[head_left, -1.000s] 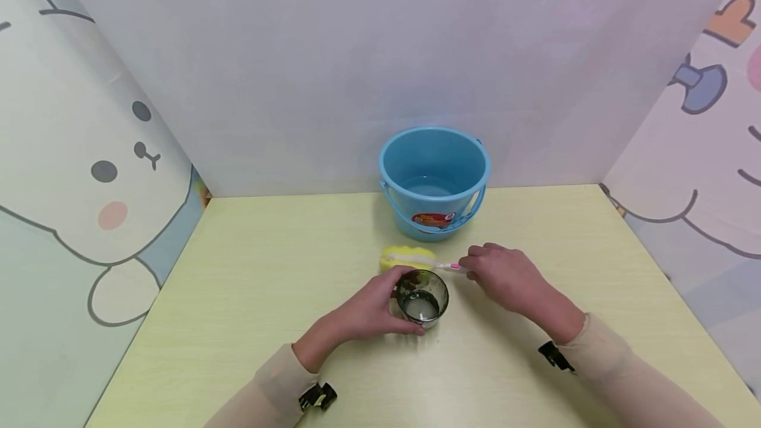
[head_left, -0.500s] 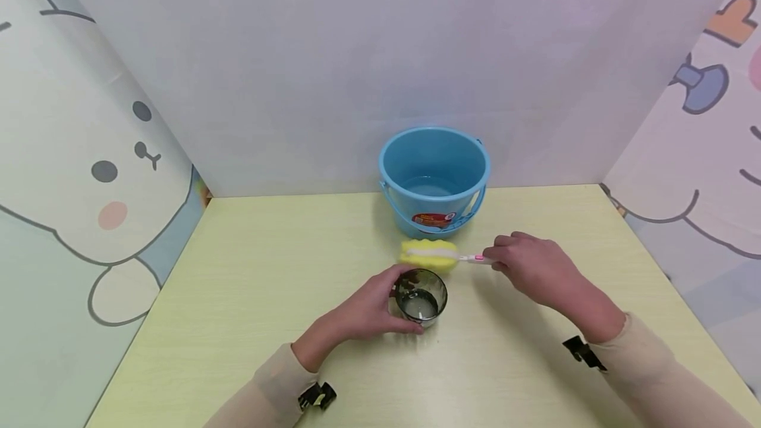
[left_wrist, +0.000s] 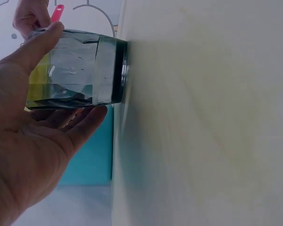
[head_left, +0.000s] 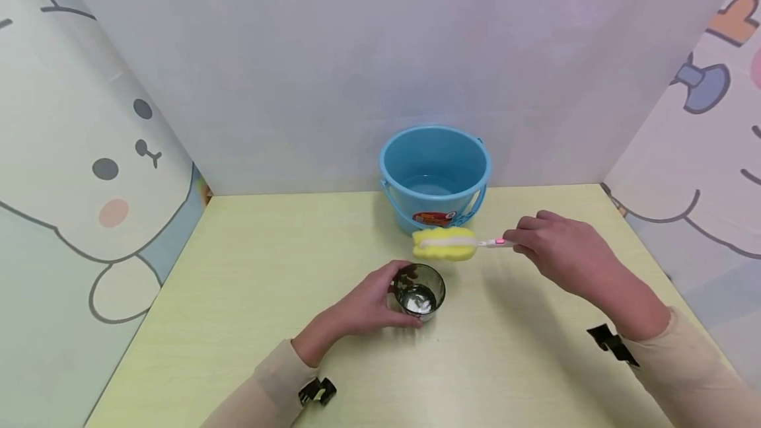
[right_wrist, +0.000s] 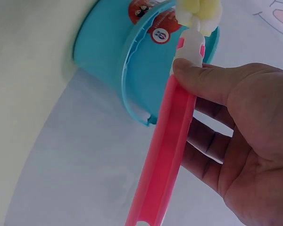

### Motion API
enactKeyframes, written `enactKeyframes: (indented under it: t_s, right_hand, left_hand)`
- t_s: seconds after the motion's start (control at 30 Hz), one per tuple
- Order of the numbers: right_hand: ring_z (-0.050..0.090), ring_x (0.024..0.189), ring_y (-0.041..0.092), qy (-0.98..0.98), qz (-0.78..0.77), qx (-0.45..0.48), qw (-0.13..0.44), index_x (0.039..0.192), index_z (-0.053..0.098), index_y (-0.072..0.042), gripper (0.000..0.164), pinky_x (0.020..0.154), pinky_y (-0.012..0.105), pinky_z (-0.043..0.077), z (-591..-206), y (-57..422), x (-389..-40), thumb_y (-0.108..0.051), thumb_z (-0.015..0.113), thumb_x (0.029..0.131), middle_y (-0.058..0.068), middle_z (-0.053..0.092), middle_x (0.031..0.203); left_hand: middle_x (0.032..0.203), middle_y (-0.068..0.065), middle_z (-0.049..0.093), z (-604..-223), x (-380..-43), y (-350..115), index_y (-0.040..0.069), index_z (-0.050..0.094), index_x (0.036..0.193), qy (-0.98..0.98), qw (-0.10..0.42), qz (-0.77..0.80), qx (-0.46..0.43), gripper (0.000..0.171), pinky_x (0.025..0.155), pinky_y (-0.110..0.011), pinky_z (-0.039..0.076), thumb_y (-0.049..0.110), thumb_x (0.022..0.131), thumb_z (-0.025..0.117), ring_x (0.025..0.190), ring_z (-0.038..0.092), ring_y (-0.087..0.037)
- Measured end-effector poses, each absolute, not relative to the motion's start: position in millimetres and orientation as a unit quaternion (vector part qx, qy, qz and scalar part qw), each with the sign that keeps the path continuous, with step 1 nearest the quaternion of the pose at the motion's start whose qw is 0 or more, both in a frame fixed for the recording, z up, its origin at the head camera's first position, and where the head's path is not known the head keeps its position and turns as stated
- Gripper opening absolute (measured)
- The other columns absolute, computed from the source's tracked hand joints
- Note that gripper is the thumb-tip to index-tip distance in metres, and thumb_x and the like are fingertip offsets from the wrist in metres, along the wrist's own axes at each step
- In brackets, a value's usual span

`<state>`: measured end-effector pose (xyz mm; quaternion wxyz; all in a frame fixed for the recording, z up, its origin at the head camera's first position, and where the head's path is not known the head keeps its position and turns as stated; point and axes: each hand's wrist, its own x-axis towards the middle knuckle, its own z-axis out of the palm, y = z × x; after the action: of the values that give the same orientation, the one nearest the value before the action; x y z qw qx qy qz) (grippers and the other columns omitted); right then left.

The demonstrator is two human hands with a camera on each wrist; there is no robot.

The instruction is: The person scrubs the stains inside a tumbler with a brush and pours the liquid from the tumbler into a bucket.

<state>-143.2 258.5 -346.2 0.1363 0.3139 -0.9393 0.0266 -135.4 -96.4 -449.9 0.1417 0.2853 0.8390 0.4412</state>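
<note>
In the head view my left hand (head_left: 371, 302) grips a dark, see-through glass (head_left: 419, 290) from its left side, thumb in front and fingers behind. The left wrist view has the faceted glass (left_wrist: 80, 68) with its base right at the tabletop. My right hand (head_left: 561, 249) holds a sponge brush (head_left: 444, 244) by its handle, the yellow sponge head pointing left, above and behind the glass. Seen from the right wrist, thumb and fingers pinch the pink and white handle (right_wrist: 167, 141) near its neck.
A light blue bucket (head_left: 431, 210) with a lowered carrying handle and a red label stands at the back of the pale wooden table (head_left: 267, 263). Behind the table hangs a plain backdrop (head_left: 297, 84), with cartoon-printed panels on both sides.
My right hand has moved right and up, away from the glass, carrying the sponge brush with it. The left hand and the glass have stayed nearly in place.
</note>
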Motion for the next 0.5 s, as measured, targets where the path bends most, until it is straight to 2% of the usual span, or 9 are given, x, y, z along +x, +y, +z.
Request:
enactKeyframes:
  t_s: [0.23,0.5]
  right_hand:
    - [0.055,0.074,0.015,-0.923,0.004,0.348,0.168,0.107,0.083,-0.018,0.034,0.052,0.028,0.048,-333,257,-146,-0.008,0.095,0.076,-0.008,0.065,0.086]
    - [0.059,0.078,0.022,-0.901,-0.023,0.389,0.189,0.106,0.082,-0.014,0.041,0.063,0.036,0.057,-319,250,-148,-0.001,0.097,0.071,0.0,0.071,0.09]
  left_hand:
    - [0.144,0.002,0.058,-450,-139,-96,0.015,0.043,0.156,0.839,0.141,0.444,0.283,0.097,0.112,-0.037,0.048,0.04,0.079,0.097,0.132,0.055,-0.014]
    - [0.148,0.005,0.055,-452,-142,-95,0.015,0.042,0.157,0.837,0.137,0.45,0.281,0.098,0.114,-0.038,0.047,0.039,0.079,0.097,0.136,0.053,-0.015]
